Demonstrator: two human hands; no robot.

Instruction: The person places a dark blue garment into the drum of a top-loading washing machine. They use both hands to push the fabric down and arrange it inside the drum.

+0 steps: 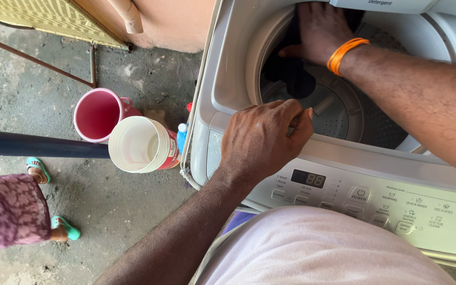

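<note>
Nearest the camera, the left hand (262, 140) rests on the front rim of the white top-loading washing machine (222, 79), just above its control panel (376, 198). Its grip is curled closed over that rim, fingers hooked onto the inner edge of the opening and the thumb tucked beside them; it holds nothing loose, only the machine's edge.

Farther in, the right hand (320, 31) reaches across the opening into the drum (339, 119), an orange wristband (345, 54) on its wrist. Its grip lies fairly flat, fingers spread and pressed down on a dark garment (288, 74) that sits against the far left side of the drum and hangs down its inner wall. Whether the fingertips pinch the cloth cannot be told, since they are lost in the dark fabric. The perforated drum wall and the pale base plate show bare below and to the right of the garment. The right forearm crosses over the machine's right side and hides part of the rim there.

To the left of the machine, on the concrete floor (133, 79), stand a white plastic tub (138, 145) and, touching it behind, a pink jug (98, 113). A small blue bottle (182, 136) is wedged between the tub and the machine. A dark pipe (38, 146) runs across in front of the jug. At the far left stand another person's feet in green sandals (65, 227).
</note>
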